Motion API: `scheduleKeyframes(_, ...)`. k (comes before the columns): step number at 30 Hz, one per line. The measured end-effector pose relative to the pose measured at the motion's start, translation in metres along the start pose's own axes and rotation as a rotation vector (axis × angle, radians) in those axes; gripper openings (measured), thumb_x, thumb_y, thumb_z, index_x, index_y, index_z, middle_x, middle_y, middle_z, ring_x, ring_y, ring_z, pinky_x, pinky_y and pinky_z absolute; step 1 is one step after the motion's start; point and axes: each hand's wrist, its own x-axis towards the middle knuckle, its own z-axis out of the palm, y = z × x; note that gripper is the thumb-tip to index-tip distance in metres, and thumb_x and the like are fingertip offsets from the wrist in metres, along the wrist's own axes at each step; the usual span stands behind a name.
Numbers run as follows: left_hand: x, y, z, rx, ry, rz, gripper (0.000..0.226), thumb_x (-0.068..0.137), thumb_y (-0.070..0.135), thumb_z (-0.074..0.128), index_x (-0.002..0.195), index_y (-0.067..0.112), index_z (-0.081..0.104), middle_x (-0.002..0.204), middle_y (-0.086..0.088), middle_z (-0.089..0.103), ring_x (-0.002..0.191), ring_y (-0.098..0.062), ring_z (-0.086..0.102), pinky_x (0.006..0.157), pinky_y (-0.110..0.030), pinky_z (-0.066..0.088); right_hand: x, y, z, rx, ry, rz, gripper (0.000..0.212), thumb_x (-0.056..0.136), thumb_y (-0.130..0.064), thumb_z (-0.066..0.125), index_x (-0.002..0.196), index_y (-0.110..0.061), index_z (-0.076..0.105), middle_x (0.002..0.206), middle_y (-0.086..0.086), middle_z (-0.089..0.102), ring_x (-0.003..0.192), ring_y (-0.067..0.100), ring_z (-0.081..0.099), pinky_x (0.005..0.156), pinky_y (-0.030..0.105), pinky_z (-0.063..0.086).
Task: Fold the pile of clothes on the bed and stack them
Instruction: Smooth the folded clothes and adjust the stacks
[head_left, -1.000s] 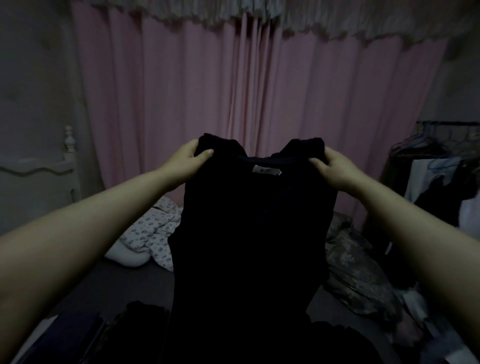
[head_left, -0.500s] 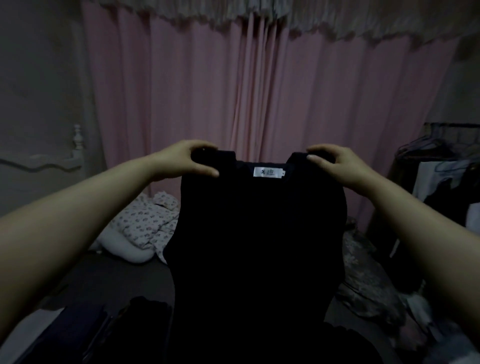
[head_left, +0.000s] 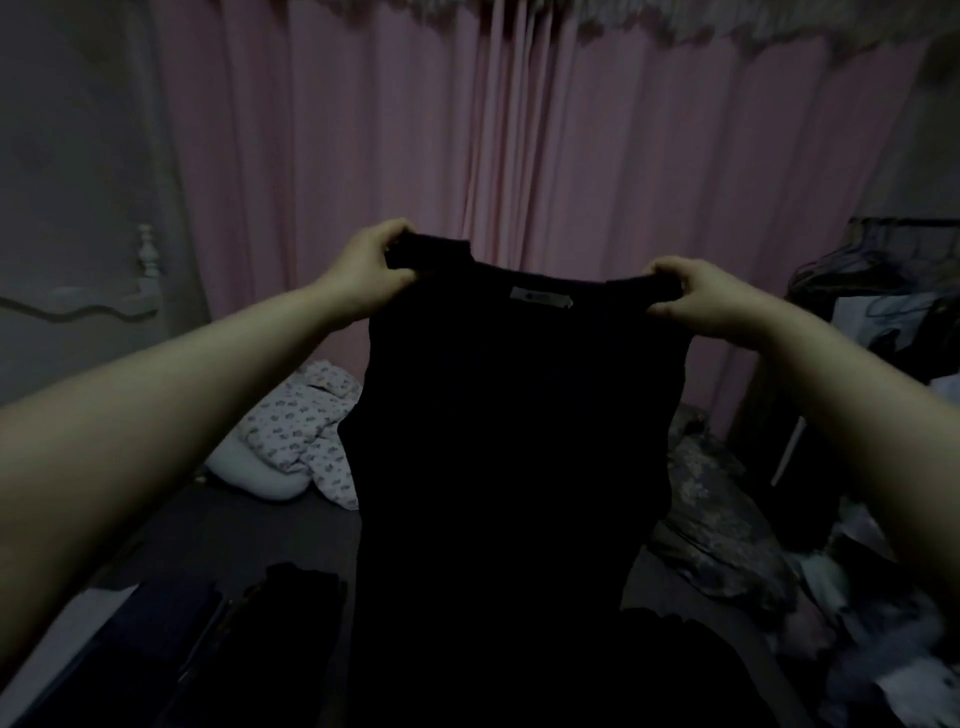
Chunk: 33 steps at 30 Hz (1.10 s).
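Behind everything hangs a big pink curtain (head_left: 519, 156) that fills the far wall. To the left is a white bedpost (head_left: 148, 254) on a pale headboard. Down on the dark bed (head_left: 234, 540) lies a white pillow (head_left: 254, 475) with a flowery cloth (head_left: 306, 431) bunched up on top of it. On the right side of the bed sits a lumpy grey patterned bundle (head_left: 722, 530), and past it, at the edge of the room, a rack of hanging clothes (head_left: 893, 291) (too dark to tell what each one is). Near the bottom left are some dark folded things (head_left: 171, 623) lying flat on the bed. Right in the middle, the black top (head_left: 509, 441) is held up in the air in front of the curtain, and it hides most of the bed behind it. It hangs straight down, long way up and down, with the shoulders at the top and the bottom end dropping toward the bed. A small white label (head_left: 540, 298) shows at the neck, so the inside of the back faces the camera. The left hand (head_left: 369, 270) pinches the left shoulder, fingers curled tight over the cloth. The right hand (head_left: 691, 296) grips the right shoulder the same way. The left shoulder sits a bit higher than the right.
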Motion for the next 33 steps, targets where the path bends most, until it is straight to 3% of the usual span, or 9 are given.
scheduleKeyframes(3,0.001,0.001,-0.002,0.031,0.002,-0.007,0.019,0.083,-0.005,0.055,0.096,0.01,0.056,0.084,-0.006,0.056,0.063,-0.006,0.049,0.047,-0.005,0.037,0.002,-0.001,0.005,-0.141,0.07,0.0,0.026,0.088,-0.01,0.061,0.112,-0.008,0.051,0.101,0.007,0.054,0.087,0.018,0.051,0.064,0.027,0.038)
scheduleKeyframes(6,-0.005,-0.004,-0.004,0.052,0.014,-0.034,0.022,0.081,-0.006,0.054,0.098,0.008,0.058,0.085,-0.008,0.057,0.067,-0.012,0.052,0.046,-0.006,0.037,-0.001,-0.005,0.012,-0.138,0.114,-0.014,0.032,0.083,-0.016,0.07,0.107,-0.007,0.052,0.099,0.007,0.053,0.088,0.017,0.05,0.066,0.027,0.037)
scheduleKeyframes(10,-0.019,-0.014,-0.017,0.095,-0.014,0.0,0.029,0.078,-0.01,0.052,0.095,0.014,0.059,0.084,-0.004,0.059,0.067,-0.01,0.051,0.05,-0.005,0.036,-0.011,-0.009,0.009,-0.124,0.013,-0.039,0.039,0.072,-0.029,0.08,0.094,-0.006,0.058,0.089,0.003,0.056,0.081,0.011,0.049,0.069,0.027,0.042)
scheduleKeyframes(13,-0.027,-0.015,-0.035,0.034,-0.083,0.037,0.03,0.08,-0.01,0.055,0.092,0.018,0.059,0.082,0.0,0.06,0.068,-0.007,0.054,0.058,-0.01,0.04,-0.021,-0.016,-0.003,-0.012,-0.087,-0.046,0.033,0.065,-0.032,0.082,0.084,-0.013,0.064,0.076,-0.004,0.061,0.07,0.004,0.054,0.06,0.015,0.044)
scheduleKeyframes(18,-0.031,0.004,-0.072,-0.221,-0.187,0.048,0.022,0.075,0.005,0.067,0.086,0.024,0.064,0.075,0.013,0.064,0.073,0.001,0.058,0.068,-0.012,0.047,-0.034,-0.032,-0.035,0.258,-0.26,-0.061,0.035,0.067,-0.017,0.077,0.099,-0.011,0.068,0.09,-0.001,0.073,0.081,0.008,0.068,0.065,0.016,0.053)
scheduleKeyframes(23,-0.015,0.014,-0.08,-0.246,-0.232,-0.017,0.02,0.081,-0.003,0.066,0.096,0.011,0.064,0.084,0.003,0.066,0.078,-0.004,0.063,0.073,-0.017,0.05,-0.019,-0.034,-0.046,0.307,-0.33,-0.002,0.079,0.04,-0.042,0.091,0.106,-0.007,0.067,0.1,0.007,0.073,0.092,0.019,0.069,0.07,0.022,0.056)
scheduleKeyframes(28,0.006,-0.021,-0.043,-0.024,-0.262,-0.123,0.018,0.08,0.009,0.071,0.097,0.012,0.065,0.086,0.001,0.064,0.076,-0.006,0.059,0.067,-0.015,0.047,0.019,-0.011,-0.003,0.15,-0.235,0.163,0.028,0.07,-0.022,0.08,0.094,-0.012,0.068,0.088,0.007,0.069,0.071,0.015,0.065,0.058,0.024,0.051)
scheduleKeyframes(30,0.01,-0.046,-0.016,0.051,-0.281,-0.175,0.018,0.08,0.01,0.072,0.096,0.007,0.065,0.086,-0.003,0.063,0.077,-0.012,0.058,0.065,-0.018,0.044,0.036,0.007,0.029,0.056,-0.213,0.224,0.028,0.07,-0.025,0.081,0.09,-0.011,0.068,0.083,0.005,0.065,0.069,0.016,0.059,0.058,0.024,0.044)
scheduleKeyframes(33,0.009,-0.094,0.033,0.12,-0.287,-0.279,0.018,0.079,0.012,0.073,0.095,0.005,0.066,0.087,-0.006,0.062,0.076,-0.014,0.056,0.061,-0.022,0.042,0.06,0.041,0.089,-0.031,-0.183,0.295,0.035,0.072,-0.026,0.081,0.099,-0.007,0.069,0.089,0.006,0.068,0.078,0.019,0.063,0.066,0.026,0.05)
